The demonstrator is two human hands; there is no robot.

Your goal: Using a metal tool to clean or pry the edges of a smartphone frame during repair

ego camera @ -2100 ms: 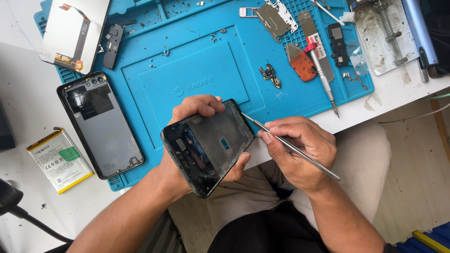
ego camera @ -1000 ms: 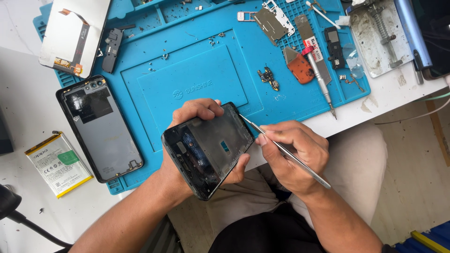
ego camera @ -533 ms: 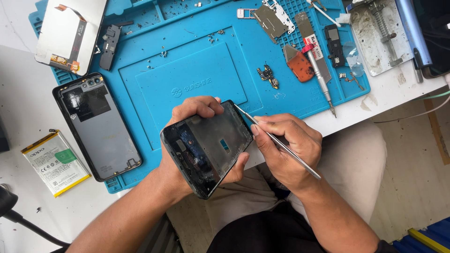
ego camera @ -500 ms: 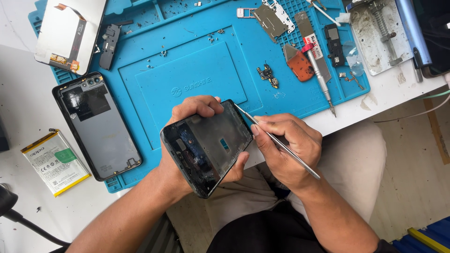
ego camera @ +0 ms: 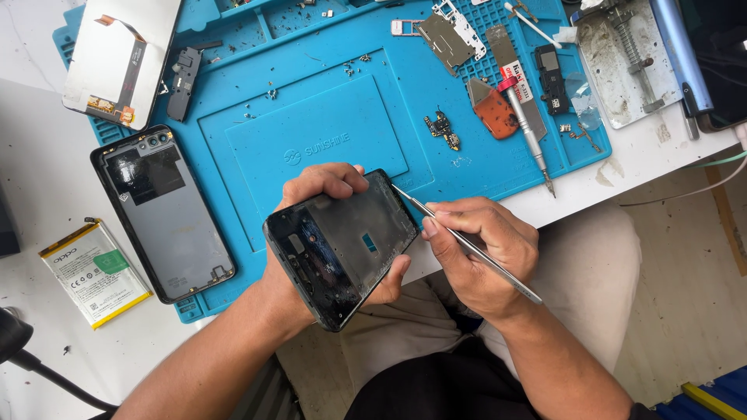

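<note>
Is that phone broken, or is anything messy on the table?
The black phone frame in the left hand is stripped open. Its dark back cover and yellow-edged battery lie apart, and tiny screws are scattered over the blue mat. It looks taken apart, not smashed.

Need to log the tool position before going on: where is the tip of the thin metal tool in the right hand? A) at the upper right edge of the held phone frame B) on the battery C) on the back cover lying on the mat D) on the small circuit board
A: the right hand holds the thin metal tool with its tip against the upper right edge of the phone frame, which the left hand grips.
</note>
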